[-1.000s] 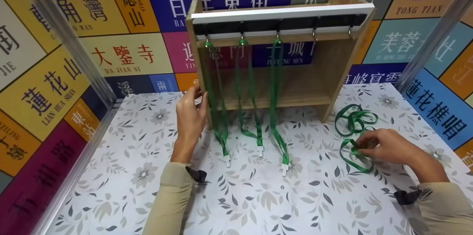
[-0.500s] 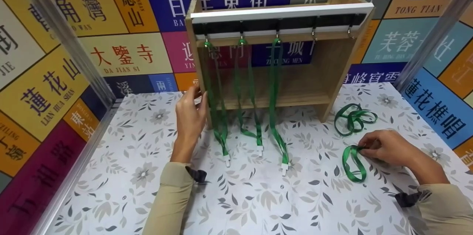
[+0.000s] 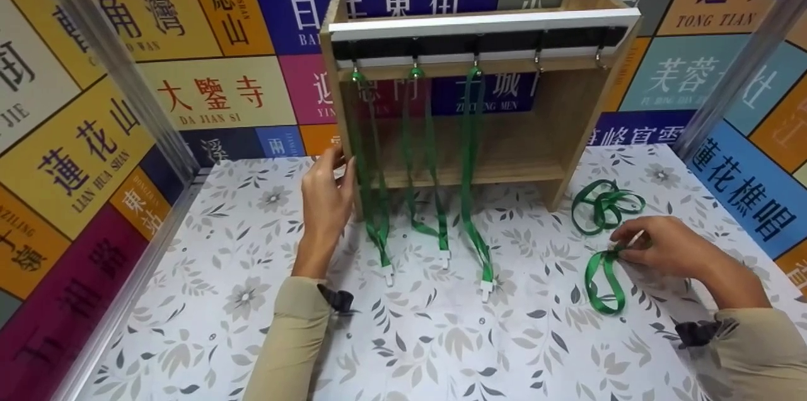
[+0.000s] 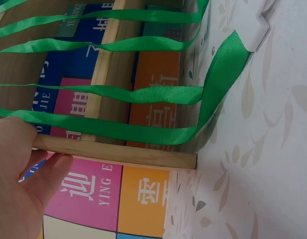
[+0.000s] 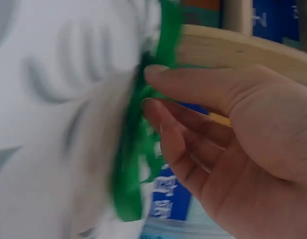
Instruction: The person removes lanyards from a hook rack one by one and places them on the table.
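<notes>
At the wooden rack (image 3: pixel 570 142), my left hand (image 3: pixel 326 199) grips the left side panel (image 4: pixel 118 151), thumb on one face and fingers on the other. My right hand (image 3: pixel 671 246) pinches one end of a green lanyard (image 3: pixel 605 309) between thumb and fingertips, low over the table; its loop trails toward the front. The right wrist view is blurred around this lanyard (image 5: pixel 126 184). Just behind, another green lanyard (image 3: pixel 599 205) lies coiled. Three green lanyards hang from the rack's left hooks: the first (image 3: pixel 376 199), second (image 3: pixel 435 199) and third (image 3: pixel 468 168).
Two bare hooks, the fourth (image 3: pixel 538 60) and fifth (image 3: pixel 600 59), are at the rack's right. White clips (image 3: pixel 486 290) on the hanging lanyards lie on the floral tablecloth (image 3: pixel 441 350). Walls with printed signs stand at the back and sides.
The lanyard at my right hand went from a wide loop to a narrower one trailing toward the front. My right hand shifted slightly; my left hand stayed on the rack.
</notes>
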`<state>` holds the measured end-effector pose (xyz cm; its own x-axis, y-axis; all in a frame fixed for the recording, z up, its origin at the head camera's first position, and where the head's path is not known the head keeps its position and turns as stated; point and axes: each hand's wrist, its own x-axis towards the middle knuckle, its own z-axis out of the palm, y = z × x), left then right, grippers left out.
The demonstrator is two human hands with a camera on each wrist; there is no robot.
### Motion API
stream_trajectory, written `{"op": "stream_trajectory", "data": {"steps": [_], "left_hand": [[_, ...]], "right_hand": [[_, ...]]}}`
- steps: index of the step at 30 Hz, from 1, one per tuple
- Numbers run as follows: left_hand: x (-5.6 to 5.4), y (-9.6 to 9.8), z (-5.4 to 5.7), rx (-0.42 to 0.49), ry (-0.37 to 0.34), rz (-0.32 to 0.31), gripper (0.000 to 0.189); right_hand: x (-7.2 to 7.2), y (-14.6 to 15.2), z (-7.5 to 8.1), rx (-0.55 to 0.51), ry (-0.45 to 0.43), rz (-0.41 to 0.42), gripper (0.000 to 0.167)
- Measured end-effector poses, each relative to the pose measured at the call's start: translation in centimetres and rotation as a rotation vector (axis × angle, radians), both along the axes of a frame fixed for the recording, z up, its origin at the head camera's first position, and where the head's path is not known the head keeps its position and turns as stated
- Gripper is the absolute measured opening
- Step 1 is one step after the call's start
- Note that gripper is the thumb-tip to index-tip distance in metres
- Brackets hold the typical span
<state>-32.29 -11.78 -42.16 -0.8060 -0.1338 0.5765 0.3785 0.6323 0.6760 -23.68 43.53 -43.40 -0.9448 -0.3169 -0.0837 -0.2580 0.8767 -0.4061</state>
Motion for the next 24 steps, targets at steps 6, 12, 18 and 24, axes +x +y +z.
{"op": "stream_trajectory", "data": {"steps": [6, 12, 18, 24], "left_hand": [[0.0, -0.1, -0.2, -0.002, 0.023, 0.003, 0.034], [0.0, -0.2, -0.3, 0.001, 0.013, 0.012, 0.033], [0.0, -0.1, -0.2, 0.0, 0.015, 0.004, 0.033], [0.0, 0.0, -0.1, -0.001, 0.013, 0.001, 0.035]], "right_hand": [[0.1, -4.1, 3.1, -0.011, 0.116, -0.042, 0.023], [-0.7, -10.7, 5.0, -0.144, 0.338, -0.068, 0.019], [-2.5, -16.8, 5.4, -0.369, 0.514, -0.007, 0.014], [-4.5, -21.3, 5.5, -0.555, 0.553, -0.055, 0.034]]}}
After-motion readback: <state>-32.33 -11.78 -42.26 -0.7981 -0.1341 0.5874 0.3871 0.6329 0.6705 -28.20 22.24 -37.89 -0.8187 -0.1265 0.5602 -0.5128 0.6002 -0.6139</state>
